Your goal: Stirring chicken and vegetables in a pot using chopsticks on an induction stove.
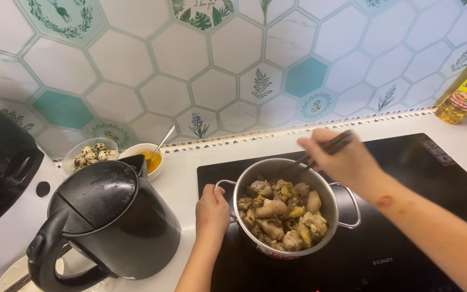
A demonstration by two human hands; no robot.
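Left hand (212,211) clenched on round steel pot's (320,186) looped handle (224,185), right hand (341,157) pinching dark slender chopsticks (328,147)

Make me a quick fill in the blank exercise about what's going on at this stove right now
1. The left hand grips the pot's ____ handle.
2. The right hand holds dark ____ over the pot.
3. The black kettle stands to the ____ of the pot.
4. The clear bowl by the wall holds speckled ____.

Missing words: left; chopsticks; left; eggs
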